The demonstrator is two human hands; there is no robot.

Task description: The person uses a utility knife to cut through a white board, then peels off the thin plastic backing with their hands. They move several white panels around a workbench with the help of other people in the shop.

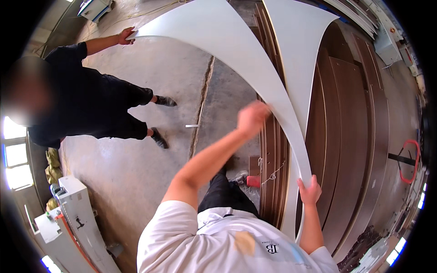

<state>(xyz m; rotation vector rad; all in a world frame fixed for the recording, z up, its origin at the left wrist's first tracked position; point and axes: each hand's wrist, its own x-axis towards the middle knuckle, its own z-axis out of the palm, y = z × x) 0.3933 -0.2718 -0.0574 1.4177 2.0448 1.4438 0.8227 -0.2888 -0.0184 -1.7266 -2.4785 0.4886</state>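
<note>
A large, thin white panel bows in a curve from the far left down to my right side. My right hand is closed on its near end, thumb toward the panel. My left hand is beside the panel's left edge, its fingers smeared by motion, so whether it touches the panel is unclear. At the far left a co-worker's hand grips the panel's other end. A second white sheet, its far right corner lifted, lies to the right over stacked brown boards.
In dark clothes, a co-worker stands at the left on the concrete floor. A white machine is at the lower left. Near my feet sits a red object; a red-rimmed frame stands far right.
</note>
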